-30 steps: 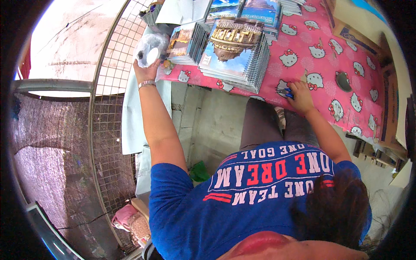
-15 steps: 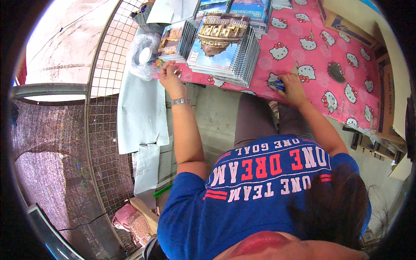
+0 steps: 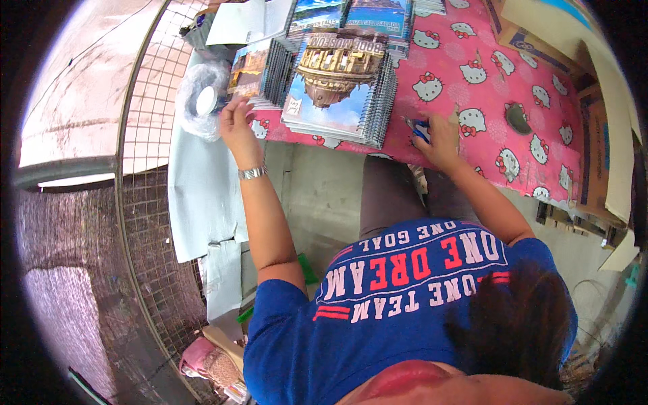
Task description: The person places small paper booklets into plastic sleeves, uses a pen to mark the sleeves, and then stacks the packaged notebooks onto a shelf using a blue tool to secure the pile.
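My right hand is closed around blue-handled pliers, whose small metal jaws point left over the pink tablecloth. Between my two hands stands a stack of spiral-bound notebooks, the top cover showing a domed building. My left hand, a metal-band watch on its wrist, is at the table's near left edge. Its fingers are loosely bent and apart, and I see nothing held in them. Just beyond it lies a smaller stack of spiral notebooks. Clear plastic wrap around a round white object sits beside those fingers.
More notebooks with landscape covers and a blank white sheet lie at the back. Cardboard boxes line the right side. A dark round patch marks the tablecloth. Wire mesh runs along the left.
The view has shifted a little, so the table contents appear further left. The pliers now point more leftward in my right hand. My left hand stays by the small stack, fingers slightly more extended.
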`<move>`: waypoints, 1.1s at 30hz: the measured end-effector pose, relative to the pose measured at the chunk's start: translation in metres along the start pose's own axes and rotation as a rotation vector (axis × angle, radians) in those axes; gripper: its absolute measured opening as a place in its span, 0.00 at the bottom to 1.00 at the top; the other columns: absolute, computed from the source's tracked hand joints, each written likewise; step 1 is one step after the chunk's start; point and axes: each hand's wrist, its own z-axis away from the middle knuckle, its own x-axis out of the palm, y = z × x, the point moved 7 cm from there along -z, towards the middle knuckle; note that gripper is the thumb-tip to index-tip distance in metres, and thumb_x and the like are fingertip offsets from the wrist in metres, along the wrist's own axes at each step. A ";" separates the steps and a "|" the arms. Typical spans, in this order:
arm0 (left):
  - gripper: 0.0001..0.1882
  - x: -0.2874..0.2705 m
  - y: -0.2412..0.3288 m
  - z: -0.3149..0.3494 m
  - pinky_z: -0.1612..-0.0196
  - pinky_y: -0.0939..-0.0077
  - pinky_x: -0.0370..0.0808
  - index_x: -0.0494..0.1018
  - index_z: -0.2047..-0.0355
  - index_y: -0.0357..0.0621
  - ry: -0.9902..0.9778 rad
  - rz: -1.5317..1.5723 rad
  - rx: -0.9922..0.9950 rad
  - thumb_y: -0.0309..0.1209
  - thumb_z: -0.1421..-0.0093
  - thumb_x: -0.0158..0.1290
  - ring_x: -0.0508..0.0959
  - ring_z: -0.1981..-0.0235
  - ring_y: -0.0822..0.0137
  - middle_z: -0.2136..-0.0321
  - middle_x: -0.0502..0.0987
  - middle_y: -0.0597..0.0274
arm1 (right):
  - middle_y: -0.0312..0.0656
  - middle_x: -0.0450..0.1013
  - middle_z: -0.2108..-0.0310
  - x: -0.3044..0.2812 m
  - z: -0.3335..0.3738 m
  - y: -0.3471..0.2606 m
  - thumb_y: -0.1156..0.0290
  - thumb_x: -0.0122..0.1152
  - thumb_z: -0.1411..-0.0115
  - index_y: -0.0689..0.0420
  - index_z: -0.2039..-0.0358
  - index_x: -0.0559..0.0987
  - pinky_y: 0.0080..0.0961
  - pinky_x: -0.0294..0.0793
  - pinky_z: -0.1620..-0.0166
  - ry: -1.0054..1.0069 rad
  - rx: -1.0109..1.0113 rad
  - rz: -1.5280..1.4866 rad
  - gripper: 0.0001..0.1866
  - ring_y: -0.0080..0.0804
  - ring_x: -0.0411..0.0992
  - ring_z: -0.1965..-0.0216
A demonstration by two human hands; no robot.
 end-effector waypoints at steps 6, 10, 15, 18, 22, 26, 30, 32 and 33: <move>0.10 0.133 0.093 0.068 0.42 0.66 0.66 0.76 0.60 0.39 -0.552 -0.337 0.521 0.27 0.42 0.57 0.72 0.46 0.59 0.51 0.76 0.53 | 0.46 0.68 0.52 -0.047 -0.014 -0.110 0.66 0.70 0.52 0.55 0.49 0.71 0.39 0.59 0.45 0.076 -0.463 -0.372 0.30 0.44 0.65 0.48; 0.18 0.187 0.085 0.096 0.38 0.59 0.61 0.74 0.59 0.42 -0.734 -0.607 0.716 0.33 0.49 0.65 0.66 0.40 0.49 0.45 0.70 0.47 | 0.45 0.68 0.52 -0.048 -0.016 -0.123 0.64 0.70 0.52 0.53 0.50 0.73 0.39 0.60 0.46 0.003 -0.495 -0.385 0.28 0.45 0.65 0.48; 0.24 0.195 0.057 0.102 0.34 0.51 0.52 0.72 0.57 0.46 -0.833 -0.606 0.543 0.33 0.54 0.66 0.60 0.37 0.43 0.43 0.68 0.46 | 0.43 0.68 0.53 -0.050 -0.013 -0.123 0.61 0.71 0.52 0.52 0.51 0.74 0.39 0.61 0.47 0.006 -0.466 -0.351 0.27 0.45 0.65 0.49; 0.23 0.194 0.053 0.101 0.36 0.52 0.55 0.72 0.57 0.47 -0.818 -0.623 0.549 0.32 0.54 0.66 0.62 0.38 0.45 0.43 0.68 0.47 | 0.44 0.70 0.56 -0.051 -0.009 -0.120 0.60 0.69 0.50 0.53 0.53 0.74 0.39 0.64 0.49 0.033 -0.440 -0.371 0.25 0.44 0.68 0.51; 0.22 0.193 0.056 0.102 0.37 0.56 0.60 0.73 0.58 0.47 -0.819 -0.644 0.512 0.30 0.55 0.66 0.62 0.38 0.47 0.43 0.68 0.49 | 0.46 0.74 0.65 -0.044 -0.013 -0.116 0.59 0.65 0.45 0.57 0.57 0.76 0.39 0.72 0.55 -0.128 -0.314 -0.524 0.19 0.46 0.74 0.59; 0.22 0.194 0.058 0.104 0.37 0.58 0.60 0.73 0.58 0.46 -0.817 -0.612 0.504 0.27 0.55 0.65 0.63 0.38 0.48 0.42 0.68 0.50 | 0.45 0.77 0.67 -0.023 -0.005 -0.111 0.64 0.61 0.40 0.59 0.54 0.74 0.29 0.76 0.62 -0.800 0.261 -0.948 0.17 0.38 0.77 0.62; 0.21 0.195 0.060 0.105 0.38 0.60 0.62 0.74 0.58 0.46 -0.823 -0.608 0.502 0.27 0.55 0.65 0.64 0.39 0.50 0.42 0.67 0.51 | 0.45 0.77 0.68 -0.046 -0.008 -0.113 0.60 0.62 0.41 0.61 0.54 0.75 0.27 0.76 0.62 0.035 -0.456 -0.496 0.20 0.39 0.78 0.64; 0.21 0.195 0.060 0.104 0.39 0.61 0.63 0.74 0.58 0.45 -0.829 -0.629 0.502 0.27 0.55 0.65 0.65 0.39 0.50 0.43 0.68 0.50 | 0.45 0.77 0.68 -0.049 -0.010 -0.112 0.59 0.62 0.41 0.60 0.54 0.75 0.29 0.76 0.61 0.080 -0.529 -0.335 0.20 0.39 0.78 0.63; 0.22 0.194 0.059 0.103 0.39 0.61 0.63 0.74 0.58 0.45 -0.827 -0.622 0.506 0.27 0.55 0.65 0.65 0.40 0.50 0.43 0.68 0.50 | 0.45 0.76 0.68 -0.053 -0.010 -0.115 0.59 0.63 0.41 0.60 0.55 0.76 0.30 0.76 0.60 0.101 -0.565 -0.255 0.20 0.40 0.77 0.63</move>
